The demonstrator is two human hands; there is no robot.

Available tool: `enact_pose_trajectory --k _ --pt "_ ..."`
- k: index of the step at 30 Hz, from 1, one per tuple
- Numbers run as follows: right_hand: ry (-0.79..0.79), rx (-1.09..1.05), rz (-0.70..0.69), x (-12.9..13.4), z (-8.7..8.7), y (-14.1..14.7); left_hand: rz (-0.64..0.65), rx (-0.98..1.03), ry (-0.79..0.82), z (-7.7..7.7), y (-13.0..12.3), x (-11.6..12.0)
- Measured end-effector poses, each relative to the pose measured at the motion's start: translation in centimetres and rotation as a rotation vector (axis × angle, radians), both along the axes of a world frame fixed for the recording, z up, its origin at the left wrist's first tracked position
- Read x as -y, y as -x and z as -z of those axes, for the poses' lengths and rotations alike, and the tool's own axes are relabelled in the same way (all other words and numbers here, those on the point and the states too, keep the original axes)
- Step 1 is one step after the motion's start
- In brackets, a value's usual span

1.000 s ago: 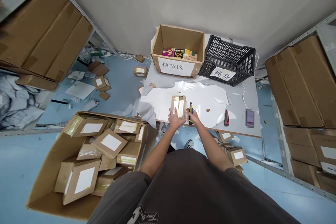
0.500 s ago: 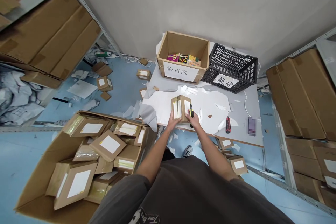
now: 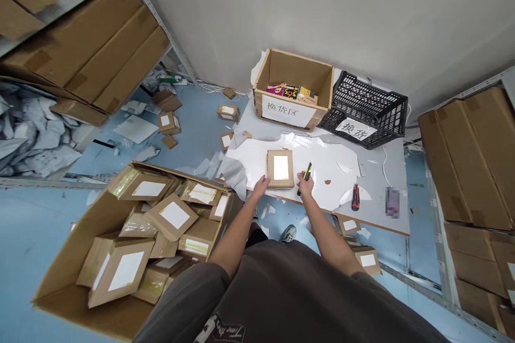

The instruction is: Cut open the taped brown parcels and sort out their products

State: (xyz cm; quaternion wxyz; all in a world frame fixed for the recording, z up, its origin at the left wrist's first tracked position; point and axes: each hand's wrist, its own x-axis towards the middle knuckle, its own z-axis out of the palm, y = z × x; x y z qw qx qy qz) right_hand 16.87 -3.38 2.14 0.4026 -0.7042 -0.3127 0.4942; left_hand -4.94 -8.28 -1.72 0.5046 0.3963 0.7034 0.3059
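A small cardboard box [image 3: 274, 169] with a white label lies flat on the white-covered table. My left hand [image 3: 260, 187] is at its lower left corner, fingertips against the edge and not wrapped round it. To the right of the box, my right hand [image 3: 306, 186] grips a yellow and black utility knife [image 3: 308, 170], which points up and away from me. A second cutter, red and black [image 3: 355, 197], lies farther right on the table.
Behind the box stand an open carton [image 3: 295, 112] with colourful packs and a black plastic crate [image 3: 368, 107]. A large carton [image 3: 60, 289] full of labelled boxes is at my left. Paper scraps litter the table and floor. Shelves with cartons [image 3: 466, 155] flank both sides.
The box has gone from tilted between both hands to flat on the table, label up. My right hand has moved off it to the right, still holding the knife. The view has shifted slightly.
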Motion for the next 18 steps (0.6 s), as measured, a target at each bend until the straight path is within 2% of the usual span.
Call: enact_pose_trajectory --k 4,6,9,12,14,16,18 --pt "0.179 -0.065 -0.131 0.3 0.0 -0.7 -0.024 0.211 0.025 -0.6 -1.7 0.0" --pt "0.164 -0.095 -0.151 0.7 -0.4 -0.4 -0.085 0.256 0.035 -0.7 -2.5 -0.3" --pt "0.044 -0.143 -0.146 0.8 -1.8 0.5 -0.121 0.313 0.081 -0.6 -3.6 -0.8" --pt "-0.02 -0.179 -0.216 0.3 -3.5 1.4 -0.159 0.235 0.186 -0.4 -4.7 -0.8" --pt "0.013 -0.176 -0.261 0.1 -4.3 2.0 -0.213 0.124 0.247 -0.3 -5.3 -0.6" --pt "0.078 -0.168 -0.293 0.1 -4.6 2.3 -0.268 0.037 0.262 -0.5 -5.0 -0.5" --pt "0.122 -0.161 -0.312 0.3 -4.7 2.3 -0.31 -0.05 0.201 -1.3 -3.7 -0.8"
